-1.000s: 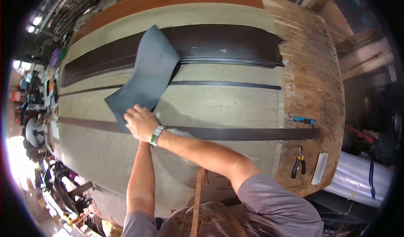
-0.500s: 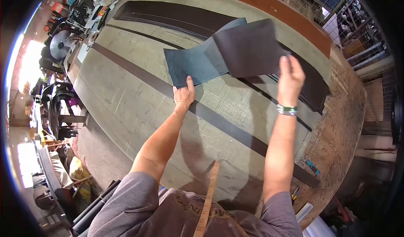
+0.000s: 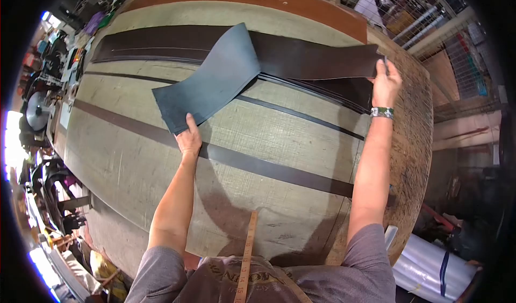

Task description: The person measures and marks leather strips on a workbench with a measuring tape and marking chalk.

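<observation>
A long dark strip (image 3: 301, 58) is folded over on the table, its blue-grey underside turned up at the left. My left hand (image 3: 188, 138) grips the near left corner of that strip, thumb on top. At the far right end my right hand (image 3: 386, 82) pinches the strip's brown end between thumb and fingers, above the table. Beneath the strip lies a stack of long dark brown pieces (image 3: 145, 42). A narrower dark strip (image 3: 258, 166) runs across the table in front of both hands.
An orange-brown sheet (image 3: 269, 1) lies along the table's far edge. A tape measure (image 3: 249, 241) hangs down my front over the near edge. Wire mesh (image 3: 400, 20) stands behind at the right. Clear plastic rolls (image 3: 430, 268) are at the lower right, and a fan (image 3: 37, 111) at the left.
The right hand has pulled the brown end outward to the right, and the strip is stretched straighter. The left hand still holds its corner. The camera view has shifted to the right.
</observation>
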Available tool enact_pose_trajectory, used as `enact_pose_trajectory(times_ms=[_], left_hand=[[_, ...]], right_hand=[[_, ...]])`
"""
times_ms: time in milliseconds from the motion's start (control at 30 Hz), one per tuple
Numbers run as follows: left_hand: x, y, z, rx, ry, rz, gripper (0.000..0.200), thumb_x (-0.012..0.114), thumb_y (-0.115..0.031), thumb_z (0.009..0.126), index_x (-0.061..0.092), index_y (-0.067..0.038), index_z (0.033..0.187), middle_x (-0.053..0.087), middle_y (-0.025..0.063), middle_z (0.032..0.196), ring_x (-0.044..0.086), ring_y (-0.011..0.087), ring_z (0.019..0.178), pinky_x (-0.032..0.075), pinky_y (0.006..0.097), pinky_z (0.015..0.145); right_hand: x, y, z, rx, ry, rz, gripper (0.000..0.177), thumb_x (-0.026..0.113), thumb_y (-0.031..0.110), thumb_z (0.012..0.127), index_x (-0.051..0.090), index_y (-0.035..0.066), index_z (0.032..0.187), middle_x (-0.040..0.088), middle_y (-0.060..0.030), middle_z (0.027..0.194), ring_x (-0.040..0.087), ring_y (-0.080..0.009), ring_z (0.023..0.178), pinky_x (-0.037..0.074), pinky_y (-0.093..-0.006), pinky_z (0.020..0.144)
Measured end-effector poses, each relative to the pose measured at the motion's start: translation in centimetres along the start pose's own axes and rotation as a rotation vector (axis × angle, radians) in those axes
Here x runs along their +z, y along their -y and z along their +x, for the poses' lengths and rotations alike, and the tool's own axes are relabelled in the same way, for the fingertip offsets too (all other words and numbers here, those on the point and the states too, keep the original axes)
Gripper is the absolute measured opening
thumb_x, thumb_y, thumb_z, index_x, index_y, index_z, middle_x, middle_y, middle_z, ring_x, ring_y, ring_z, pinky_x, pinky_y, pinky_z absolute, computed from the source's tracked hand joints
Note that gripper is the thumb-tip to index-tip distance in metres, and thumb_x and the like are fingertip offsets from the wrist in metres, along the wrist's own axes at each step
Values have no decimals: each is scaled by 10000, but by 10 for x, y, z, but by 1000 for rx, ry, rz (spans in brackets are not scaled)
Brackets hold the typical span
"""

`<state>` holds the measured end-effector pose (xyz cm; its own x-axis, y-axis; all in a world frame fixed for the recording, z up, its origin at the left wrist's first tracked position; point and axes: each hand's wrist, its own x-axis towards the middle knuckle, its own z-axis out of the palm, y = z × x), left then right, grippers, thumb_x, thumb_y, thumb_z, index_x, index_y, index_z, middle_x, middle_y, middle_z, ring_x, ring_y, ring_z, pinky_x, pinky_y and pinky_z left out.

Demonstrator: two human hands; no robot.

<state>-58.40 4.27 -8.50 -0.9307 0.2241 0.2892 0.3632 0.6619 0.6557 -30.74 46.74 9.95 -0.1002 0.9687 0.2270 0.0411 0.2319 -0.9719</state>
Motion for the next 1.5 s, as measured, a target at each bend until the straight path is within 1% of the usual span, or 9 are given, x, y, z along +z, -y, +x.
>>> enact_pose_trajectory(times_ms=[133, 367, 500, 667, 800, 933, 1233, 1367, 1500], left_hand=[[-34, -50, 0, -228, 299, 21, 630, 367, -459, 1045, 442, 16, 1451, 408, 228, 1532, 396, 428, 1379, 321, 438, 1136], [-22, -35, -4, -94, 131, 51, 649, 364, -500, 1029, 493, 16, 1400, 546, 256, 1393, 499, 450, 1274, 378, 455, 1072], [-29, -42, -1, -214, 245, 85, 588, 482, -468, 1005, 567, 23, 1318, 595, 261, 1319, 545, 453, 1204, 414, 474, 1013], [-21, -29, -2, -98, 223, 173, 536, 438, -456, 1024, 596, -10, 1277, 625, 241, 1284, 588, 447, 1131, 446, 479, 964], [21, 44, 3, 52, 316, 278, 716, 312, -512, 1038, 357, 32, 1501, 304, 210, 1600, 256, 390, 1475, 238, 479, 1173], [-2, 10, -5, 227, 200, 356, 468, 424, -407, 1026, 542, -68, 1326, 677, 183, 1181, 619, 429, 1084, 448, 533, 949], [-21, -12, 0, 1, 50, -360, 370, 643, -373, 923, 697, -18, 1014, 722, 184, 972, 679, 381, 934, 517, 437, 839], [-71, -29, 27, -410, 620, -608, 345, 764, -285, 863, 717, -8, 1063, 741, 123, 980, 697, 278, 921, 523, 377, 844], [-76, -47, 45, -109, 580, -1047, 226, 762, -150, 867, 728, -12, 1044, 730, 77, 1016, 673, 171, 945, 538, 354, 826]], right_hand=[[-9, -51, 13, -15, 3, -121, 256, 611, 153, 984, 664, -35, 1151, 698, -75, 890, 646, -127, 672, 554, -286, 559], [-22, -77, 4, 85, -15, -104, 258, 617, 149, 981, 663, -38, 1152, 699, -78, 884, 654, -121, 665, 544, -280, 544], [-37, -101, -11, -180, -124, -901, 431, 710, 206, 854, 636, -1, 1225, 668, -231, 1192, 613, -403, 1123, 469, -486, 970], [5, -66, -59, -513, 10, -771, 382, 680, 129, 855, 604, 15, 1211, 643, -189, 1184, 554, -392, 1133, 428, -473, 1015], [54, -37, -109, -551, 267, -587, 324, 681, 162, 888, 644, 38, 1185, 669, -156, 1184, 598, -343, 1135, 469, -432, 987], [94, -8, -162, -489, 458, -506, 305, 664, 144, 885, 639, 26, 1165, 660, -167, 1174, 591, -350, 1130, 473, -433, 981], [178, 33, -272, -398, 914, -327, 334, 670, 192, 906, 640, 2, 1179, 692, -197, 1124, 661, -360, 1050, 515, -426, 928], [217, 44, -290, -435, 1052, -383, 453, 699, 259, 911, 612, 15, 1283, 661, -190, 1250, 644, -292, 1155, 517, -377, 948], [239, 77, -288, -338, 1044, -429, 615, 749, 363, 870, 572, -11, 1325, 630, -204, 1293, 606, -275, 1216, 499, -399, 997]])
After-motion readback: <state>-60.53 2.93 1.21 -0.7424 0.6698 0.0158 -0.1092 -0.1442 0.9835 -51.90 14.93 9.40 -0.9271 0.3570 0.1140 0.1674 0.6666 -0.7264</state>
